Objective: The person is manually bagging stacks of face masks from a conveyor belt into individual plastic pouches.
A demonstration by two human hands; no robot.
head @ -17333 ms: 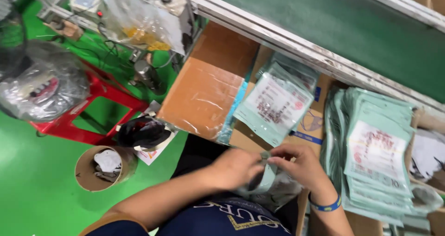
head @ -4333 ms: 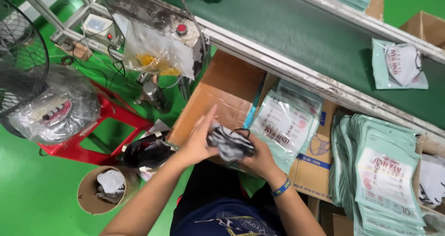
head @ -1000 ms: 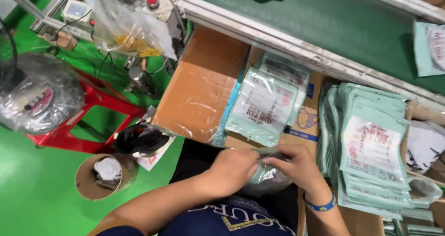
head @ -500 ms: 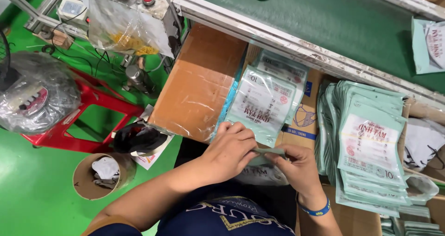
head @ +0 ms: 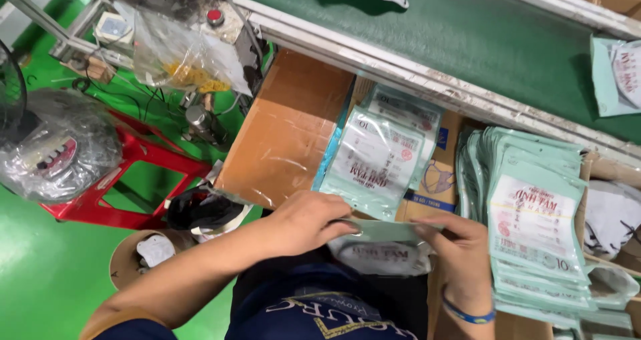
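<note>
Head view: we pinch the pale green pouch (head: 384, 232) level across our lap, long axis left-right, left hand (head: 304, 221) closed on one end, right hand (head: 461, 250) on the other.

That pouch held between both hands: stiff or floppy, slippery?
Probably floppy: the pale green pouch is thin film, held at both ends by the left hand and right hand. Likely light. Its glossy sheen suggests it could slip.
</note>
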